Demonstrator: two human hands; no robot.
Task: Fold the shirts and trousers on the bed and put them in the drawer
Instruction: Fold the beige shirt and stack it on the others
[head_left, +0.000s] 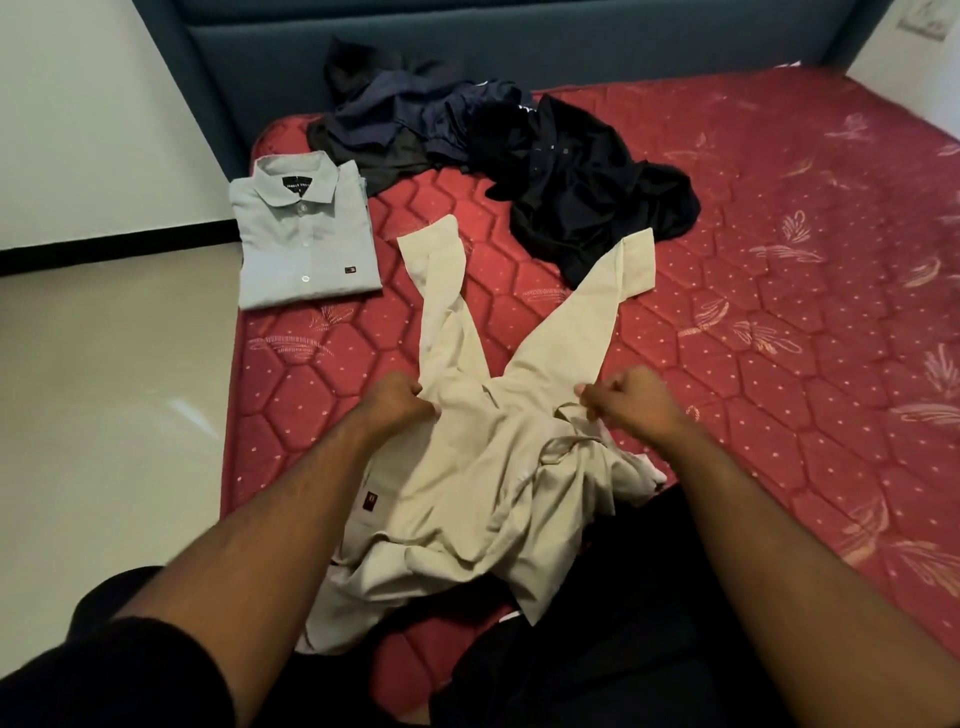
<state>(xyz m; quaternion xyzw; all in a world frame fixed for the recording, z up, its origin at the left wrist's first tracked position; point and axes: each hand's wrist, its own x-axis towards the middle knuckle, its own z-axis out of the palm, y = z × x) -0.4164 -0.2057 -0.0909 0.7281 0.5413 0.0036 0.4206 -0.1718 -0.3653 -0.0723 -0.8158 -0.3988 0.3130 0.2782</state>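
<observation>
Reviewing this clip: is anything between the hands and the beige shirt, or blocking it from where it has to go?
Nothing lies between them: the left hand and right hand already grip the beige shirt directly. The drawer is not in view, so that path cannot be judged. The folded grey shirt and the dark clothes pile lie clear of it.

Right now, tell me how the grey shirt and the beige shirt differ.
The grey shirt lies folded flat by the mattress edge, untouched; the beige shirt is unfolded and rumpled, sleeves splayed, gripped by the left hand and right hand. Both carry a small dark logo patch.
</observation>
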